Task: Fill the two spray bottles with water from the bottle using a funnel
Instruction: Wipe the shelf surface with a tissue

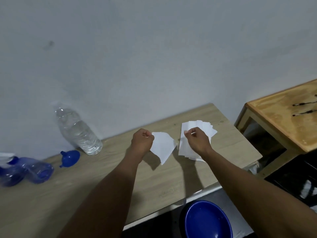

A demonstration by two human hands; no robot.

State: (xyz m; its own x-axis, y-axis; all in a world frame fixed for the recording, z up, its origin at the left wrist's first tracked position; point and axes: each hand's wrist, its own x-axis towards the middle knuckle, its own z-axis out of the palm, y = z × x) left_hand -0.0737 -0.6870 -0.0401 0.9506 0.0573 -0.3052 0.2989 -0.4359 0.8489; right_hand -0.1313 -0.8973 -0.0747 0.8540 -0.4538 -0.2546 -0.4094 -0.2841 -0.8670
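Observation:
A clear water bottle (78,133) stands at the back left of the table by the wall. A blue funnel (70,158) lies on its side just in front of it. Two blue spray bottles (36,170) lie on their sides at the far left edge, partly cut off. My left hand (142,140) pinches a white tissue sheet (163,146) held above the table. My right hand (195,140) pinches the top of a stack of white tissues (204,129) that rests on the table. Both hands are well to the right of the bottles.
The light wooden table (96,186) runs along a grey wall. A blue bowl (207,220) sits below the table's front edge. A second wooden table (281,124) with two dark pens stands at the right, with a dark surface below it.

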